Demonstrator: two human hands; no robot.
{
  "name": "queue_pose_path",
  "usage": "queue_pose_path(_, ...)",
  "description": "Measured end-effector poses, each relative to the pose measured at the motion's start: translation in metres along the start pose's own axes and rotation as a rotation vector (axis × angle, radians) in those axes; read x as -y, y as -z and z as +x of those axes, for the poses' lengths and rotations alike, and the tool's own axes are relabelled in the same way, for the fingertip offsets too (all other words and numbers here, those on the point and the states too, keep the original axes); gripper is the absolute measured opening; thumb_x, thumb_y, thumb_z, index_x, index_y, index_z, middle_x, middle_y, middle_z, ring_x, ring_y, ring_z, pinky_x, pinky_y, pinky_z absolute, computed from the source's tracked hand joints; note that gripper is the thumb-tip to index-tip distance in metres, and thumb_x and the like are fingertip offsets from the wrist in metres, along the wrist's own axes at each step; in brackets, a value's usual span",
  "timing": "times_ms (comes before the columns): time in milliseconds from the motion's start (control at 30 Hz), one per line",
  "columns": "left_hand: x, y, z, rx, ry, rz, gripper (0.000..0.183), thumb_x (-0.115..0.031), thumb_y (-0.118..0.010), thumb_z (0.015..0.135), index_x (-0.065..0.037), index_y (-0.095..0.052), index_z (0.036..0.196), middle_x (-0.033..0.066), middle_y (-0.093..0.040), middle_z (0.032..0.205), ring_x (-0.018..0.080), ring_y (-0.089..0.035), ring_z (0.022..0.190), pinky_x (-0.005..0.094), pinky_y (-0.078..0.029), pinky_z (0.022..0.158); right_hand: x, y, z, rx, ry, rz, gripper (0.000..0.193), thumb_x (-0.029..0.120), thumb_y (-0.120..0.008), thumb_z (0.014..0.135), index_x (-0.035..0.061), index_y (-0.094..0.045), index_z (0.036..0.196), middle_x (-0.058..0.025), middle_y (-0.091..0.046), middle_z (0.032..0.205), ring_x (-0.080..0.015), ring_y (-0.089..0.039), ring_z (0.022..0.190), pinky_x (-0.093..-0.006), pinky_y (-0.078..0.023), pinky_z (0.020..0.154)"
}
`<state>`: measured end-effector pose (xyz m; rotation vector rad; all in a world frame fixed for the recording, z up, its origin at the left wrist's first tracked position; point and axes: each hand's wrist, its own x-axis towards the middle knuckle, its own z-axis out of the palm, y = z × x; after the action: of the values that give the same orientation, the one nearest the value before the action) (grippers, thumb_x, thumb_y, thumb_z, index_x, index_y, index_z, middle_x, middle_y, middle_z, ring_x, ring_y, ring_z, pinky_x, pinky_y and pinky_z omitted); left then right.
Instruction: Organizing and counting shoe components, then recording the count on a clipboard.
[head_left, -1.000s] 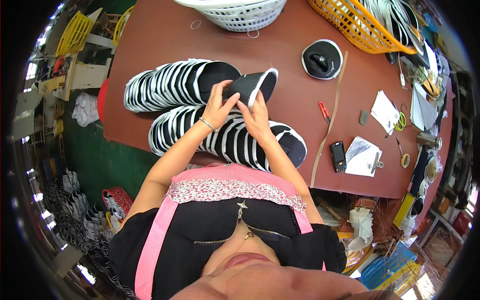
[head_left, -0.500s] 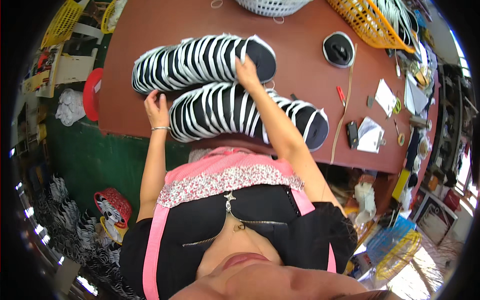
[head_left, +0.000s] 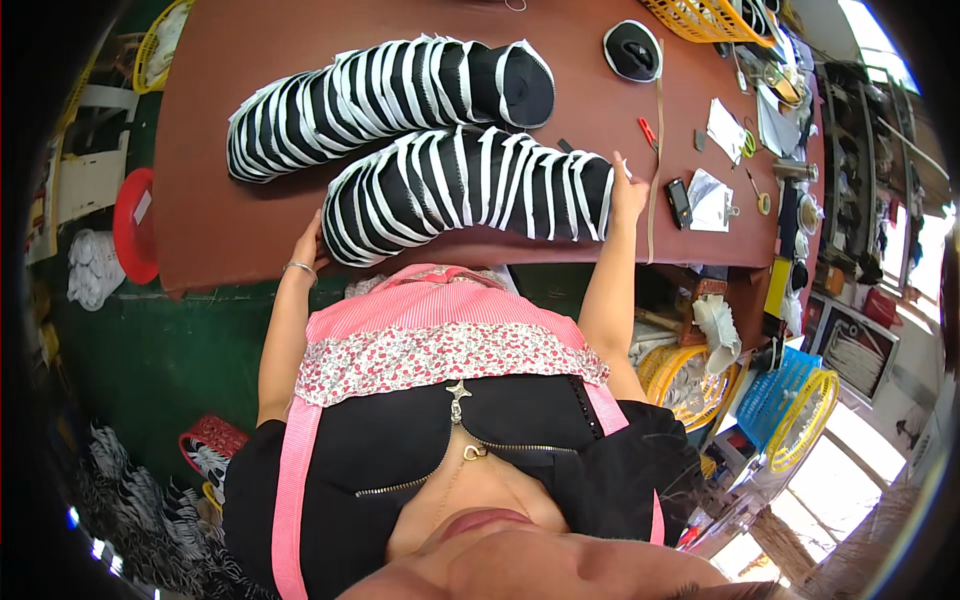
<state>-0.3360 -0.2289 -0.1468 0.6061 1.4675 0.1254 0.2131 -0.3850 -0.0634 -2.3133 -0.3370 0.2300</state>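
Note:
Two long rows of nested black cup-shaped pieces with white edges lie side by side on the table: a far row (head_left: 370,100) and a near row (head_left: 430,190). My left hand (head_left: 310,245) is against the left end of the near row, its fingers partly hidden behind it. At the opposite end my right hand (head_left: 627,195) grips the last pieces, thumb uppermost. The near row is clasped between both hands and curves toward me at its left. A rounded black face shows at the far row's right end, which neither hand touches.
The reddish-brown table (head_left: 215,215) bears a single black cup (head_left: 632,51), red-handled cutter (head_left: 648,133), long tan strip (head_left: 657,170), black box-like device (head_left: 678,203) and clipboard (head_left: 711,205) on the right. A red round stool (head_left: 135,225) stands left.
My right hand has left the far row and moved to the near row's right end. That end has swung away from me. My left hand has come nearer, onto the near row's left end.

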Motion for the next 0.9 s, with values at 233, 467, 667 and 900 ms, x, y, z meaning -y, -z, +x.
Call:
queue_pose_path(233, -0.02, -0.018, -0.013, 0.082, -0.095, -0.057, 0.093, -0.076, -0.051, 0.09, -0.013, -0.039, 0.158, 0.0119, -0.041, 0.161, 0.0302, -0.035, 0.149, 0.0528, -0.02, 0.12, 0.023, -0.01, -0.077, 0.793, -0.149, 0.094, 0.076, 0.039, -0.091, 0.073, -0.0126, -0.065, 0.123, -0.0195, -0.072, 0.118, -0.0257, -0.07, 0.107, -0.035, -0.053, 0.093)
queue_pose_path(467, 0.013, -0.002, 0.033, 0.16, -0.151, -0.277, 0.087, -0.07, -0.056, 0.091, -0.011, -0.046, 0.154, 0.0118, -0.048, 0.157, 0.0294, -0.041, 0.146, 0.0512, -0.024, 0.119, 0.022, -0.027, -0.094, 0.459, -0.062, 0.218, 0.041, 0.009, -0.088, 0.074, -0.0097, -0.072, 0.107, -0.0159, -0.075, 0.104, -0.0219, -0.073, 0.091, -0.034, -0.056, 0.083)
queue_pose_path(667, -0.008, -0.022, 0.012, 0.103, -0.134, -0.396, 0.076, -0.06, -0.062, 0.092, -0.007, -0.055, 0.146, 0.0145, -0.055, 0.149, 0.03, -0.051, 0.138, 0.0431, -0.036, 0.116, 0.056, -0.055, -0.101, 0.655, 0.092, 0.224, 0.044, 0.01, -0.087, 0.073, -0.005, -0.073, 0.112, -0.0107, -0.074, 0.107, -0.0193, -0.069, 0.097, -0.0329, -0.052, 0.09)
queue_pose_path(900, -0.005, -0.009, -0.012, -0.26, -0.564, -0.655, 0.027, -0.033, -0.07, 0.096, -0.006, -0.065, 0.093, 0.0049, -0.063, 0.09, 0.0156, -0.06, 0.081, 0.0325, -0.049, 0.077, 0.028, -0.036, -0.168, 0.898, 0.031, 0.436, 0.063, 0.005, -0.087, 0.072, -0.0034, -0.062, 0.129, -0.0117, -0.069, 0.121, -0.0205, -0.066, 0.108, -0.0346, -0.052, 0.096)
